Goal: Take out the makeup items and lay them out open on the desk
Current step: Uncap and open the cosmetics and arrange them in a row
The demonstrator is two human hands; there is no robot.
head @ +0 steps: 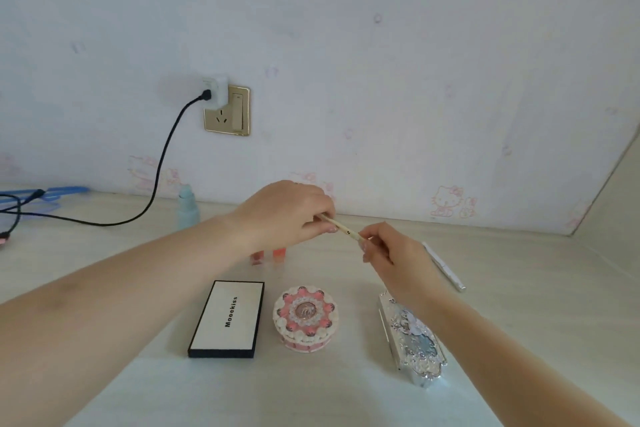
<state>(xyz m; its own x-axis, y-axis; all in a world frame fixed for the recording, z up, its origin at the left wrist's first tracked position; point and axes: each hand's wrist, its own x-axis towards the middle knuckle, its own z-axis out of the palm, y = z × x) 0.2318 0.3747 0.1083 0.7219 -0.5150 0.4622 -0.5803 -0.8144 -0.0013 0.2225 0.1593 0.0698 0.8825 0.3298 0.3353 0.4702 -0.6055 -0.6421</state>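
While my left hand (289, 210) pinches one end of a slim cream pencil (341, 227), my right hand (393, 255) pinches the other. Both sets of fingers are curled round it, above the round pink cake-shaped compact (304, 318) on the surface (519, 288).

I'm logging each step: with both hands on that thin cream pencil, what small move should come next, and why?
Probably pull the hands apart to uncap the cream pencil: the left hand and right hand pinch opposite ends above the desk.
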